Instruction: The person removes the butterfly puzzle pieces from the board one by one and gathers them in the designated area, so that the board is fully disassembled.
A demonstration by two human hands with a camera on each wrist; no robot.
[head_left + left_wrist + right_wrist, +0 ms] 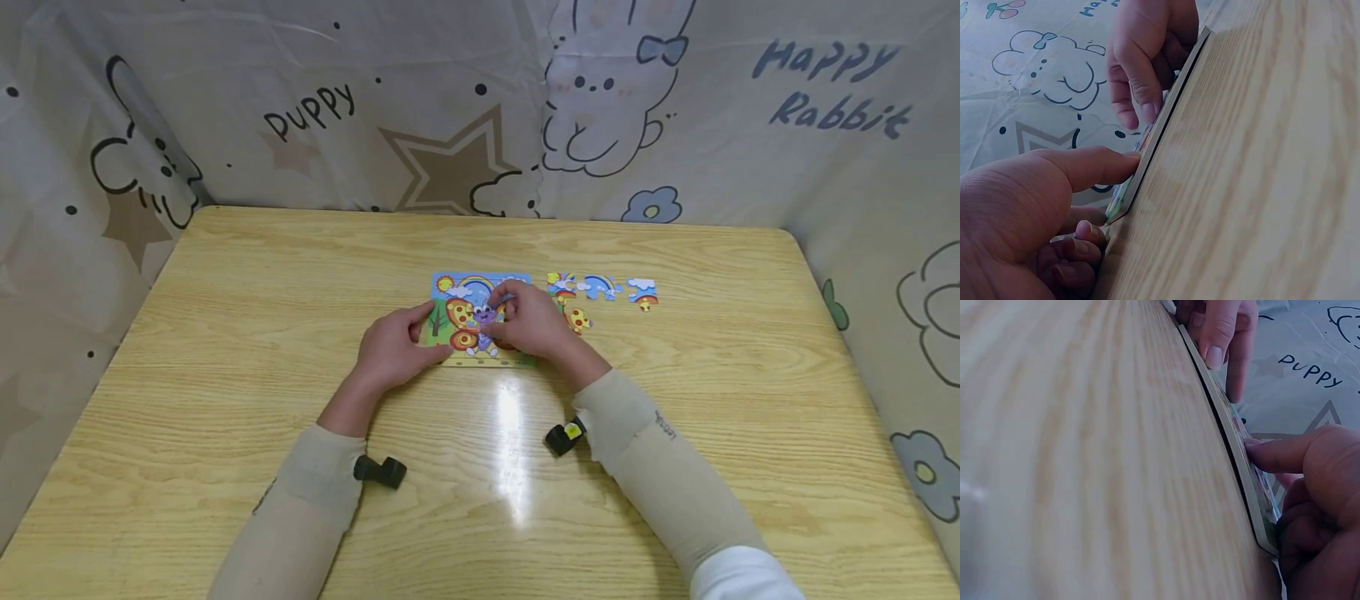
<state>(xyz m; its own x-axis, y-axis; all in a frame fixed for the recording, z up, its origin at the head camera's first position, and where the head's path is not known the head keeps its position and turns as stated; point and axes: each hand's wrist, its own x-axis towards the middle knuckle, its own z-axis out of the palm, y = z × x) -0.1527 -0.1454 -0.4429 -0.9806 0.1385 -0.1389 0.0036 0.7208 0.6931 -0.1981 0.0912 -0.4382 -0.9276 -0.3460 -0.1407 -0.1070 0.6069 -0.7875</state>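
A butterfly jigsaw puzzle board (480, 363) lies on the wooden table, printed with a sun, rainbow and tree. My left hand (393, 346) holds its left side, thumb at the lower edge and index finger near the upper left. In the left wrist view that thumb (1107, 165) rests on the board's rim, the other fingers curled beside it. My right hand (532, 321) reaches over the board's right half. Its thumb and index finger pinch a puzzle piece (484, 315) at the butterfly's purple face, partly hidden by the fingers. The right thumb (1272, 455) touches the board's top.
Right of the board lie several loose puzzle pieces: a sun-and-rainbow piece (558, 282), a rainbow piece (598, 287), a cloud piece (642, 292) and a yellow wing piece (577, 320). A patterned cloth (450, 100) hangs behind the table (225, 333).
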